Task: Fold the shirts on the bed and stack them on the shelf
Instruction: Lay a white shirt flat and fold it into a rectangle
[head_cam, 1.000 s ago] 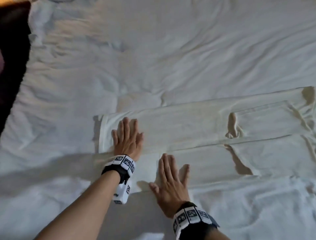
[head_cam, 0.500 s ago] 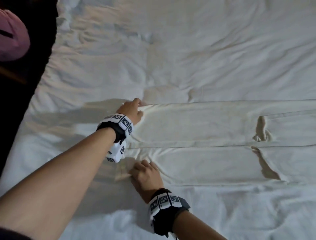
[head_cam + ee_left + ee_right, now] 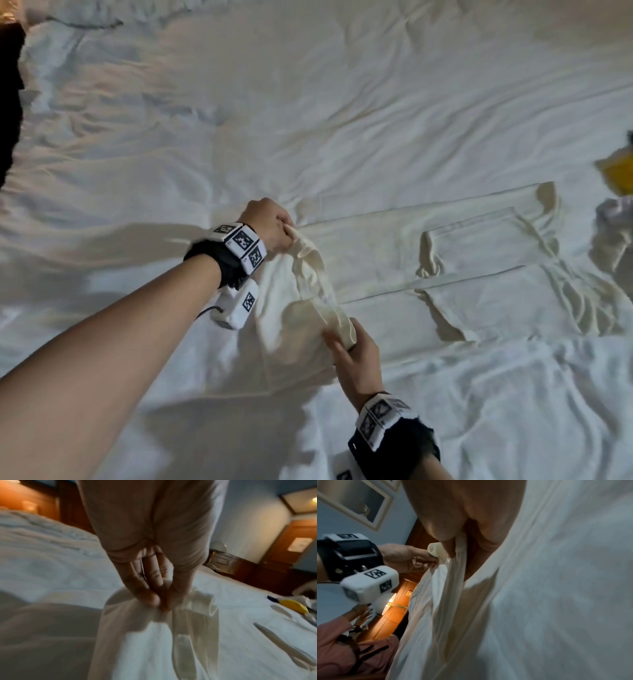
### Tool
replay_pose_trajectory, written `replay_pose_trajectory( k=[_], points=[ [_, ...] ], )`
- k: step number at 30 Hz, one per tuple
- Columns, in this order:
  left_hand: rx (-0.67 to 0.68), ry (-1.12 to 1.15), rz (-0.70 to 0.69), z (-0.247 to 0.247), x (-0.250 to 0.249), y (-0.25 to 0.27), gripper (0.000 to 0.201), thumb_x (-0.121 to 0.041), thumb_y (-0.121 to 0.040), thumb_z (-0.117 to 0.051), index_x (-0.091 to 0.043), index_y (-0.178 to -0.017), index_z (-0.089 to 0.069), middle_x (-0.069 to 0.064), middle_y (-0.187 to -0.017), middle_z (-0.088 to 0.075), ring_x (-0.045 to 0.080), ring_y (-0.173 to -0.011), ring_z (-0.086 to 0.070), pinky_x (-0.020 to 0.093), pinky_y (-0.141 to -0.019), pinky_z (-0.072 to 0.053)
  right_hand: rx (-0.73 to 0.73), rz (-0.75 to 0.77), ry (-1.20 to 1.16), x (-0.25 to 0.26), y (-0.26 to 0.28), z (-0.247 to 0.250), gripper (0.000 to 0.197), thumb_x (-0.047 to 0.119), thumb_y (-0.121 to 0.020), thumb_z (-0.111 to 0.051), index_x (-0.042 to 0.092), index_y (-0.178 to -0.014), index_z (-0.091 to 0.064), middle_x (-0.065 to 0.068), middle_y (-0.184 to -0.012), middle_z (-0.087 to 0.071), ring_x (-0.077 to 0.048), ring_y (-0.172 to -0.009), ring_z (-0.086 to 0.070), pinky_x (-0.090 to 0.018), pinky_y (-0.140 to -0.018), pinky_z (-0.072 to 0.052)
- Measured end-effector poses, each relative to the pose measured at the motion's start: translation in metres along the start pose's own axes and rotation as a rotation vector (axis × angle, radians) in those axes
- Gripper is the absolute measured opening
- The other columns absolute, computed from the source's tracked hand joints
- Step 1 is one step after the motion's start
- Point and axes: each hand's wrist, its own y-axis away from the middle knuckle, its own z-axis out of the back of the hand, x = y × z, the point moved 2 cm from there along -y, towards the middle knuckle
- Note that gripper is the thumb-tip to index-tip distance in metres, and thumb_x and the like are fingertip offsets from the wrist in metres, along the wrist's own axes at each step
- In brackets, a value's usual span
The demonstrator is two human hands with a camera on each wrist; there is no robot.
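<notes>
Cream shirt [image 3: 394,260] lies folded lengthwise on the white bed sheet [image 3: 308,102], its left end lifted off the sheet. Left hand [image 3: 270,226] pinches the far corner of that end, right hand [image 3: 356,356] pinches the near corner. Yellow item [image 3: 616,171] at far right edge.
</notes>
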Motion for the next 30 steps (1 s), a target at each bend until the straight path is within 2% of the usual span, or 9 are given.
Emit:
replay_pose_trajectory(
  k=[3,6,9,12,15,18,23,28,30],
  points=[
    [-0.06,-0.054,-0.063,-0.005,-0.033,-0.008,0.01,-0.027,-0.067,-0.082,-0.025,-0.071,-0.072,-0.004,-0.078,-0.071,0.017,-0.082,-0.066,0.026,-0.075,-0.052,-0.014,-0.029,-0.081,0.004,-0.002,0.029,0.026,0.034,-0.081,-0.06,0.009,-0.075,-0.061,-0.005,-0.063,-0.061,-0.019,-0.06,-0.055,-0.039,-0.057,-0.046],
    [0.047,-0.093,-0.138,-0.024,-0.086,-0.025,0.036,-0.06,-0.058,-0.076,-0.027,-0.065,-0.066,-0.011,-0.071,-0.059,0.017,-0.079,-0.059,0.026,-0.07,-0.043,-0.108,-0.058,-0.165,0.008,-0.01,0.082,0.024,0.028,-0.082,-0.057,0.008,-0.069,-0.054,0.003,-0.061,-0.049,-0.012,-0.061,-0.044,-0.033,-0.058,-0.038],
    [0.125,0.126,-0.179,-0.051,-0.155,-0.038,0.063,-0.077,-0.04,-0.058,-0.017,-0.06,-0.058,-0.007,-0.063,-0.051,0.014,-0.065,-0.047,0.028,-0.064,-0.034,-0.224,-0.069,-0.207,0.01,-0.021,0.146,0.018,0.027,-0.082,-0.057,0.012,-0.08,-0.067,-0.005,-0.071,-0.065,-0.014,-0.07,-0.058,-0.04,-0.066,-0.05],
    [0.172,0.289,-0.238,-0.087,-0.225,-0.051,0.064,-0.072,-0.048,-0.069,-0.014,-0.074,-0.069,-0.007,-0.069,-0.061,0.006,-0.064,-0.052,0.021,-0.062,-0.039,-0.367,-0.09,-0.203,0.003,-0.035,0.216,0.022,0.029,-0.083,-0.058,0.01,-0.084,-0.069,-0.012,-0.082,-0.071,-0.021,-0.078,-0.066,-0.048,-0.075,-0.053],
    [0.147,0.388,-0.316,-0.126,-0.293,-0.065,0.017,-0.038,-0.079,-0.075,-0.023,-0.072,-0.069,-0.012,-0.071,-0.064,-0.001,-0.066,-0.053,0.004,-0.057,-0.038,-0.522,-0.097,-0.177,-0.008,-0.055,0.289,0.015,0.027,-0.089,-0.062,0.016,-0.091,-0.072,-0.001,-0.085,-0.073,-0.021,-0.085,-0.068,-0.042,-0.077,-0.054],
    [0.09,0.456,-0.304,-0.164,-0.333,-0.088,0.013,-0.018,-0.086,-0.071,-0.026,-0.076,-0.068,-0.017,-0.066,-0.065,-0.007,-0.06,-0.055,0.002,-0.057,-0.039,-0.643,-0.148,-0.105,-0.029,-0.076,0.35,0.015,0.024,-0.093,-0.059,0.015,-0.102,-0.067,0.002,-0.081,-0.069,-0.017,-0.079,-0.064,-0.03,-0.068,-0.051],
    [0.153,0.198,-0.202,-0.208,-0.34,-0.118,0.031,-0.02,-0.075,-0.078,-0.022,-0.105,-0.073,-0.008,-0.103,-0.065,0.007,-0.097,-0.062,0.021,-0.092,-0.048,-0.516,-0.24,0.033,-0.055,-0.094,0.381,0.045,0.037,-0.08,-0.071,0.024,-0.12,-0.058,0.005,-0.096,-0.07,-0.014,-0.084,-0.068,-0.035,-0.076,-0.058],
    [0.125,0.254,-0.239,-0.215,-0.36,-0.131,0.019,-0.018,-0.079,-0.077,-0.018,-0.096,-0.071,-0.004,-0.082,-0.066,0.008,-0.078,-0.061,-0.001,-0.061,-0.042,-0.616,-0.24,0.052,-0.054,-0.091,0.394,0.039,0.005,-0.079,-0.062,0.017,-0.116,-0.064,-0.001,-0.094,-0.068,-0.015,-0.084,-0.063,-0.017,-0.07,-0.05],
    [0.137,0.273,-0.25,-0.218,-0.365,-0.132,0.021,-0.015,-0.079,-0.076,-0.016,-0.099,-0.071,0.001,-0.087,-0.067,0.011,-0.083,-0.061,0.0,-0.063,-0.042,-0.659,-0.241,0.084,-0.05,-0.09,0.399,0.038,0.004,-0.08,-0.063,0.018,-0.115,-0.064,0.0,-0.095,-0.067,-0.02,-0.091,-0.062,-0.022,-0.074,-0.045]
  ],
)
